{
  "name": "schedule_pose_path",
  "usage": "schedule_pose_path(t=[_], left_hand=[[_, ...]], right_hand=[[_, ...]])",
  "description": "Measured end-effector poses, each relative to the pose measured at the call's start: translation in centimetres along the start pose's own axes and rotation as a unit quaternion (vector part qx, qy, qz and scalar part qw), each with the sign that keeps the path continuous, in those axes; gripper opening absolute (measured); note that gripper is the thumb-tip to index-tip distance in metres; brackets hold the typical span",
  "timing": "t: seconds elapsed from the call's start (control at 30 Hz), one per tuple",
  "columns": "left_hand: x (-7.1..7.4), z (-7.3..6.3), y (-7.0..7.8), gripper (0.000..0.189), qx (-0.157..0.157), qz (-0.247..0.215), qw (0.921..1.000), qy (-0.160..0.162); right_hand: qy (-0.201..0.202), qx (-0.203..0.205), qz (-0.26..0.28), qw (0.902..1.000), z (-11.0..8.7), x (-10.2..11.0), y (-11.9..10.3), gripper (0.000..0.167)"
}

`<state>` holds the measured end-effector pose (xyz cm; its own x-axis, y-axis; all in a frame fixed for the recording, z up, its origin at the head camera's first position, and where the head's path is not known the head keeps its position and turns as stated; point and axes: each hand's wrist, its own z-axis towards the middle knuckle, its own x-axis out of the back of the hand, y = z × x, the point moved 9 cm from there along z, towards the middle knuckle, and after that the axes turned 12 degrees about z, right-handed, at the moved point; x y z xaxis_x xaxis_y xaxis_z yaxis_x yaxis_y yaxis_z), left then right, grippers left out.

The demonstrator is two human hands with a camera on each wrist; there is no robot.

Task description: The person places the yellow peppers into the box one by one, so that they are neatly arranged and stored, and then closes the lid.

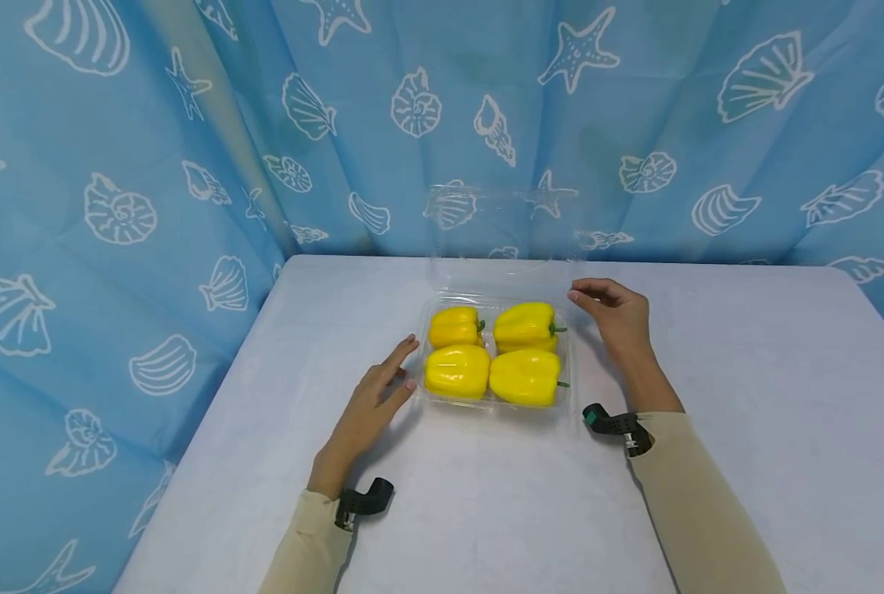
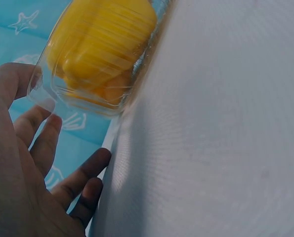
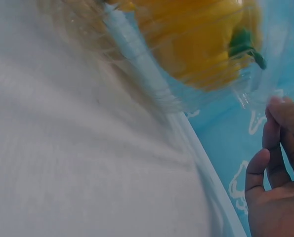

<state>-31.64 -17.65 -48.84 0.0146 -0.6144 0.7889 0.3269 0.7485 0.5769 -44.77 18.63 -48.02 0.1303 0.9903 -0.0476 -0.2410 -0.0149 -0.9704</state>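
A clear plastic clamshell box (image 1: pixel 571 388) lies on the table, its see-through lid (image 1: pixel 507 268) raised at the back. Inside are yellow bell peppers: one back left (image 1: pixel 455 327), one back right (image 1: pixel 526 327), one front left (image 1: pixel 457 371) and one front right (image 1: pixel 525 378). My left hand (image 1: pixel 363 410) is at the box's left side, fingers spread and thumb at the rim. At the back right corner, my right hand (image 1: pixel 620 322) pinches the clear plastic edge near the lid between thumb and index finger. The right wrist view shows a green stem (image 3: pixel 243 45) through the wall.
A white cloth (image 1: pixel 479 503) covers the table. Behind it and along the left hangs a blue curtain (image 1: pixel 382 107) with white shells and starfish. Each wrist wears a small black camera, one on the left (image 1: pixel 367 497) and one on the right (image 1: pixel 612 422).
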Motion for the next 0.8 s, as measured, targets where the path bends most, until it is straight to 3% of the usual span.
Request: schedule_pose_path(t=[0.27,0.8], left_hand=[[-0.01,0.01,-0.11,0.056,0.002,-0.004,1.0000,-0.003],[-0.04,-0.08,-0.08,0.057,0.011,-0.007,0.9999,0.001]], right_hand=[[-0.017,-0.008,-0.012,0.9997,-0.25,0.29,0.17,0.039],[-0.052,-0.012,0.021,0.9984,-0.89,0.64,0.31,0.036]])
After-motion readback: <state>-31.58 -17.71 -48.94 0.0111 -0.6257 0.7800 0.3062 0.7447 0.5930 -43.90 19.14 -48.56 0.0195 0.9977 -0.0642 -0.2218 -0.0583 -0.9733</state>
